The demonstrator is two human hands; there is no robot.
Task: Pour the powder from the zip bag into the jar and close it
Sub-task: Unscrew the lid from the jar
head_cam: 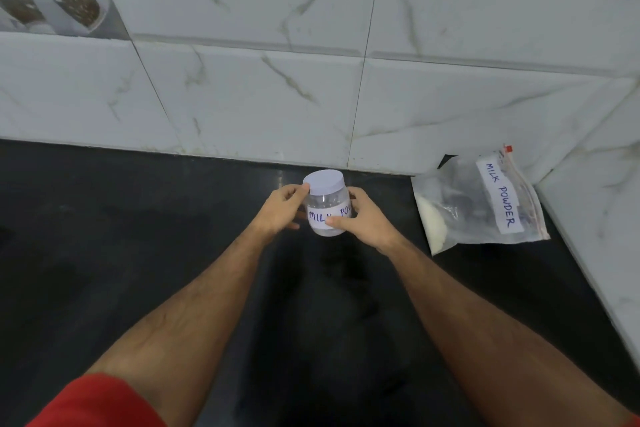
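Note:
A small clear plastic jar [327, 210] with a white label reading "MILK POW" stands near the back of the black counter, its white lid [324, 182] on top. My left hand [282, 208] wraps the jar's left side, thumb touching the lid's edge. My right hand [363, 218] grips the jar's right side, thumb across the label. A clear zip bag [481, 201] labelled "MILK POWDER" lies flat to the right, white powder gathered in its lower left corner, its red zip strip toward the right corner wall.
The black counter [173, 253] meets a white marble-tiled wall [311, 97] at the back and another tiled wall [595, 218] on the right, forming a corner behind the bag. A decorative tile with jars is at the upper left.

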